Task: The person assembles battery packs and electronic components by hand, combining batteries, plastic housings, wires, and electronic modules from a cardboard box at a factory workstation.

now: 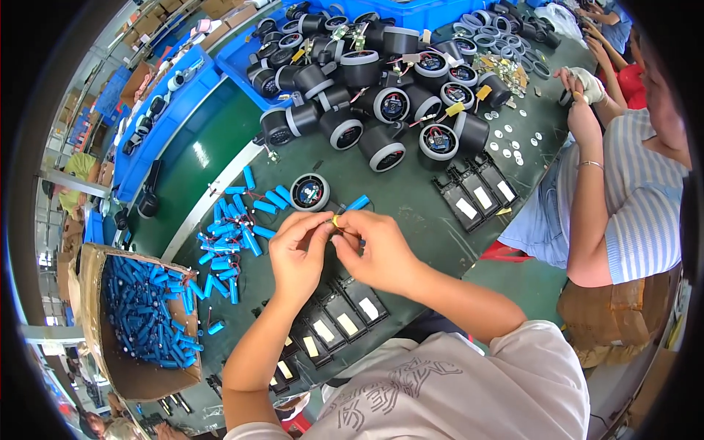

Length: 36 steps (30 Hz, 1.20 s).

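Observation:
My left hand and my right hand meet above the dark green table. Together their fingertips pinch a small yellow connector on thin wires. A blue cylindrical battery lies just beyond my right fingers, seemingly joined to those wires. A round black housing with a circuit board inside sits on the table right behind my hands. Loose blue batteries lie scattered to the left of my left hand.
A cardboard box of blue batteries stands at the left. Several black cylindrical housings are piled at the back. Black rectangular trays lie near me and at right. Another person sits at right, hands at the table.

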Tool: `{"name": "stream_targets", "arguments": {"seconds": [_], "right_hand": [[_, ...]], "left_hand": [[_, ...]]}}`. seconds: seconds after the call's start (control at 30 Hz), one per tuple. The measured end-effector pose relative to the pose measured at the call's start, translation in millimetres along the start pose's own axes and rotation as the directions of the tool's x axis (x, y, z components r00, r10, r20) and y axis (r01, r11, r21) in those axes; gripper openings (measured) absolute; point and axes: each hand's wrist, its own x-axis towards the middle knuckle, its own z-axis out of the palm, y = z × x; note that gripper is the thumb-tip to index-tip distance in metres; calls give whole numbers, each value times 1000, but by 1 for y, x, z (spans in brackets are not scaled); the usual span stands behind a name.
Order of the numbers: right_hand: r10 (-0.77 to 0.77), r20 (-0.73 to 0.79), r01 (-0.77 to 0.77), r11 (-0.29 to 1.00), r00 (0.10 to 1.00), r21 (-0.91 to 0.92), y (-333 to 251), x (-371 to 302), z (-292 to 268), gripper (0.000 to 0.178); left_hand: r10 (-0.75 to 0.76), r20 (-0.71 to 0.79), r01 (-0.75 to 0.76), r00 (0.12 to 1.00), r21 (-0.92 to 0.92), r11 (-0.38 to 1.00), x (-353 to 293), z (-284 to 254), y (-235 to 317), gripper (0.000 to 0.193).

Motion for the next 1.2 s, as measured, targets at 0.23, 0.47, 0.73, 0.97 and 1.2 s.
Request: {"name": "stream_targets", "arguments": {"seconds": [0.23, 0.47, 0.73, 0.97, 1.2], "right_hand": [[-159, 167, 153, 987, 973, 46, 21, -9, -16, 38], [-16, 154, 65, 946, 988, -318, -4, -45, -36, 23], [-155, 24, 154, 923, 988, -352, 0, -81, 6, 24], [-168, 229, 258, 850, 959, -459, -5, -67, 1, 26], [-402, 266, 463, 856, 876, -231, -12, 38, -12, 58]], "left_hand": [[58, 151, -76, 987, 117, 990, 6, -16, -6, 16], [241, 616, -434, 750, 183, 882, 16, -48, 14, 36], [44, 854, -524, 518, 276, 806, 11, -58, 26, 40], [96, 860, -592, 501, 259, 763, 20, -62, 17, 34], [-64, 874, -557, 482, 362, 747, 16, -60, 35, 28]]}}
